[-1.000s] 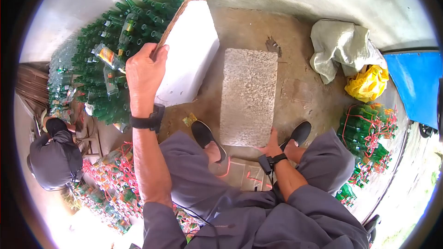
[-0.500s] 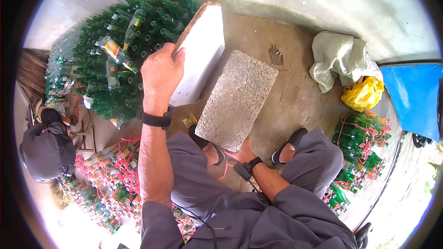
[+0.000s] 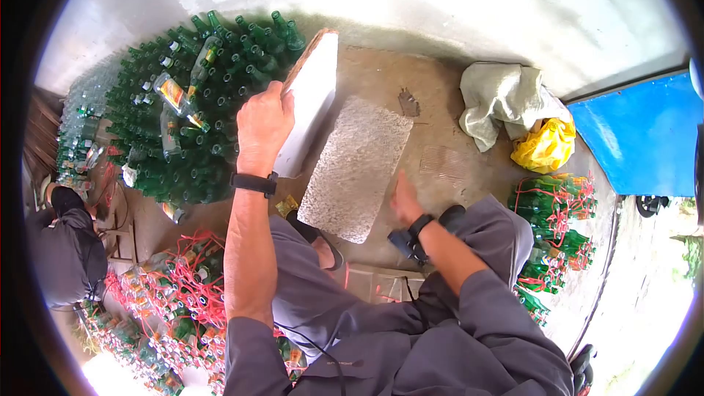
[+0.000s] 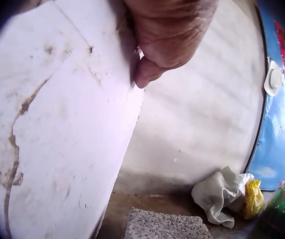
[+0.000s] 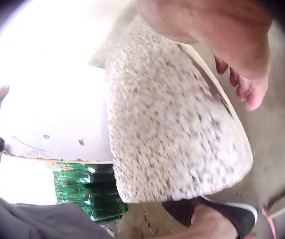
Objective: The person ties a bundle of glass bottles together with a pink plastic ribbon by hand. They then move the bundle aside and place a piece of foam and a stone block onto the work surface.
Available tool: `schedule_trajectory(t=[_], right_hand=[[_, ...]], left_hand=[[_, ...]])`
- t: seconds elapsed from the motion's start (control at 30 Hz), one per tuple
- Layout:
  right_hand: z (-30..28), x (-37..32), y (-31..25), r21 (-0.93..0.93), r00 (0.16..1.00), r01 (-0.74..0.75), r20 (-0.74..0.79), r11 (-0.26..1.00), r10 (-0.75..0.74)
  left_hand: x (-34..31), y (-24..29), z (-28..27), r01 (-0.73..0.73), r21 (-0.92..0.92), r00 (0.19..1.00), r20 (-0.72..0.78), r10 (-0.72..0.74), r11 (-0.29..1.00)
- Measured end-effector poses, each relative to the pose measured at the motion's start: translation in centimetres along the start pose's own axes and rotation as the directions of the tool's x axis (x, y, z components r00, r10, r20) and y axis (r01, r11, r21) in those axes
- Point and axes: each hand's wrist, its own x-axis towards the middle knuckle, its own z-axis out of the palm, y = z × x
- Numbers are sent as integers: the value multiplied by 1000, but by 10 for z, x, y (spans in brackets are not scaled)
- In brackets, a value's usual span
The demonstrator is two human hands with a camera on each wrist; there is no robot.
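Note:
My left hand (image 3: 265,126) grips the top edge of an upright white slab (image 3: 314,106) with a rough brown rim. In the left wrist view, brown crack lines run down the slab's face (image 4: 58,139), and the thumb lies over its edge. To the right of the slab is a rough, speckled grey block (image 3: 356,172), turned at an angle with its near end by the left shoe. Beside the block's right side is my right hand (image 3: 405,202). The right wrist view has its fingers (image 5: 252,94) hanging loosely, apart from the block's face.
Many green bottles (image 3: 220,114) stand packed against the wall left of the slab. A whitish sack (image 3: 499,103) and a yellow bag (image 3: 544,145) lie on the right, before a blue panel (image 3: 638,132). Red-tied bottle bundles (image 3: 554,213) flank both sides. Another person (image 3: 66,249) is at far left.
The grey block has turned from straight to slanted, its near end swinging left. My right hand has let go of that end and moved up along its right side. The left hand keeps its grip.

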Motion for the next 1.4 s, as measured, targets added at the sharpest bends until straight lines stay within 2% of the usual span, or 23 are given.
schedule_trajectory(t=[0.07,0.1,0.17,0.2,0.27,0.3,0.37,0.4,0.47,0.5,0.57,0.6,0.67,0.77,0.83,0.9,1.0,1.1,1.23,1.3,1.4], right_hand=[[-12,4,-60,-100,993,117,-8,988,-118],[-14,3,-82,-105,992,124,-10,987,-125],[-17,4,-108,-153,971,196,-105,969,-213],[-16,9,-115,-155,972,196,-103,968,-213],[-10,23,-126,-133,990,42,-128,990,-60],[-9,32,-127,-131,990,36,-133,991,-54],[-11,50,-121,-278,992,96,-55,956,-116],[-10,47,-121,-268,992,76,-74,960,-99],[1,32,-140,-177,968,240,-34,954,-250],[2,41,-139,-174,968,235,-46,956,-246],[5,62,-129,-223,970,213,-70,951,-233],[8,59,-131,-223,972,205,-65,953,-224],[15,43,-141,-216,944,310,-42,926,-326],[21,51,-135,-161,946,307,-53,938,-319],[19,79,-117,-195,963,253,-42,948,-265],[27,83,-115,-9,960,265,-87,964,-264],[30,87,-111,41,954,288,-105,957,-283],[31,86,-114,17,963,240,-132,971,-236],[34,79,-123,-10,971,168,-169,986,-167],[33,82,-124,24,978,184,-102,983,-181],[37,72,-127,30,961,252,-125,967,-246]], left_hand=[[1,0,-1,-11,0,1000,-2,11,1000],[1,0,-1,-13,9,1000,0,13,1000],[0,1,2,-30,-9,1000,-1,30,999],[-1,3,2,-50,-22,999,0,50,999],[-3,8,3,-61,-32,998,24,62,998],[-5,12,3,-74,-45,996,51,76,996],[-7,21,5,-79,-55,993,84,83,995],[-9,22,7,-101,-60,993,62,105,993],[-8,24,5,-148,-84,987,49,153,985],[-7,26,3,-156,-91,985,56,162,984],[-7,24,-1,-83,-120,986,136,99,989],[-6,23,-2,-88,-112,987,127,102,990],[-3,21,-7,-72,-128,985,144,91,989],[-6,18,-10,-76,-148,984,151,99,986],[-7,20,-14,-93,-148,983,143,114,985],[-8,26,-18,-28,-132,965,256,61,991],[-9,25,-17,-66,-129,963,253,97,989],[-9,23,-17,-79,-132,962,251,110,988],[-9,17,-20,-4,-150,970,238,40,989],[-11,16,-22,21,-143,968,249,16,989],[-15,19,-25,46,-157,965,263,-3,986]])
